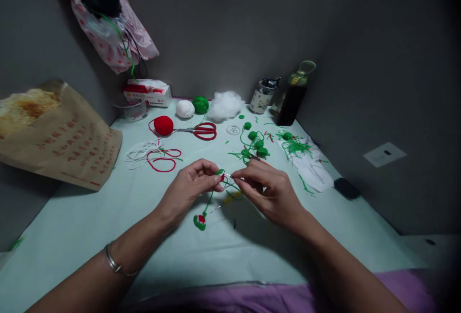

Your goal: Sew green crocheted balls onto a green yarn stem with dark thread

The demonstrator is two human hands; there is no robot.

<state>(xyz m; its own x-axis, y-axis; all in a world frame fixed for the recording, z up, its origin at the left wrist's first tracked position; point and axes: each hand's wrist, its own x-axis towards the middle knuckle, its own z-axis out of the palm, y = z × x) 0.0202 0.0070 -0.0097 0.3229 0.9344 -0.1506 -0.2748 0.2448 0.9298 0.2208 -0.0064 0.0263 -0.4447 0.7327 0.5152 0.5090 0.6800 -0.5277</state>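
Between thumb and fingers, my left hand pinches a small green and red crocheted piece. My right hand grips a thin metal needle or hook, whose tip meets the piece. Green yarn runs down from the held piece to a second green, white and red crocheted piece on the table. Below my hands lies a hook with a yellow handle, partly behind the yarn.
Behind my hands are red scissors, a red yarn ball, white stuffing and green yarn scraps. A paper bag stands left; a dark bottle stands back right. A black object lies right.
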